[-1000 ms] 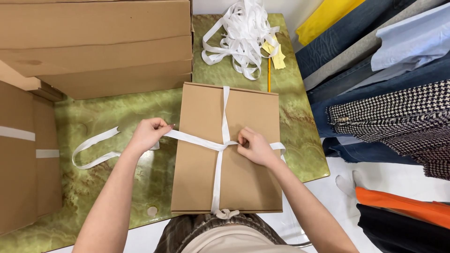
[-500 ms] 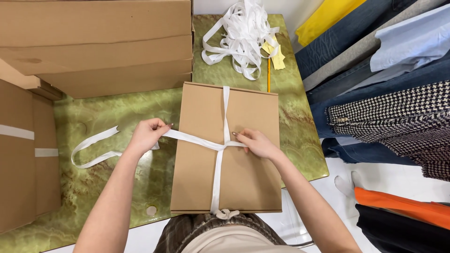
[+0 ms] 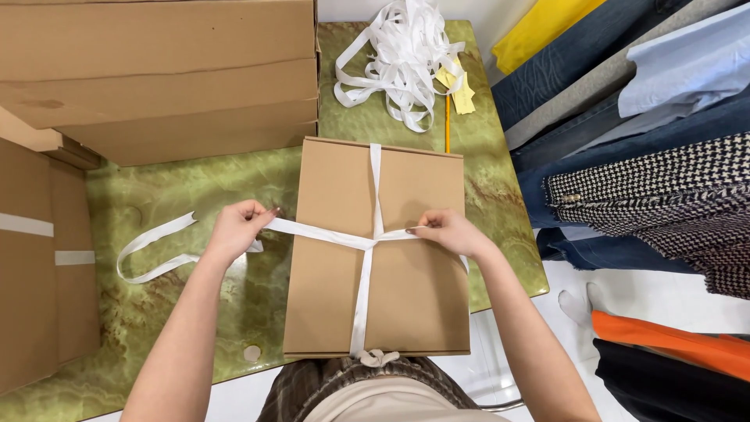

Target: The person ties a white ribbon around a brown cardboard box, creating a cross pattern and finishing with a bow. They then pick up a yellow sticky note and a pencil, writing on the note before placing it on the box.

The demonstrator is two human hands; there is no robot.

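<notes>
A flat brown cardboard box point(image 3: 336, 289) lies on the green marbled table point(image 3: 180, 195) in front of me. White ribbon point(image 3: 367, 266) runs lengthwise down the lid and crosses a second strand near the middle. My left hand point(image 3: 238, 229) grips the ribbon just off the box's left edge, with a loose loop trailing left on the table. My right hand point(image 3: 451, 231) pinches the ribbon's other end over the right part of the lid. The strand between both hands looks taut.
Large cardboard boxes point(image 3: 156, 70) stand at the back left, another point(image 3: 39, 266) at the far left. A heap of white ribbon point(image 3: 402, 59), yellow tags and a pencil point(image 3: 447, 125) lie at the table's far end. Clothes point(image 3: 641, 156) hang at the right.
My right hand has slid from the ribbon crossing toward the box's right edge, pulling the cross strand out straight. My left hand has stayed put.
</notes>
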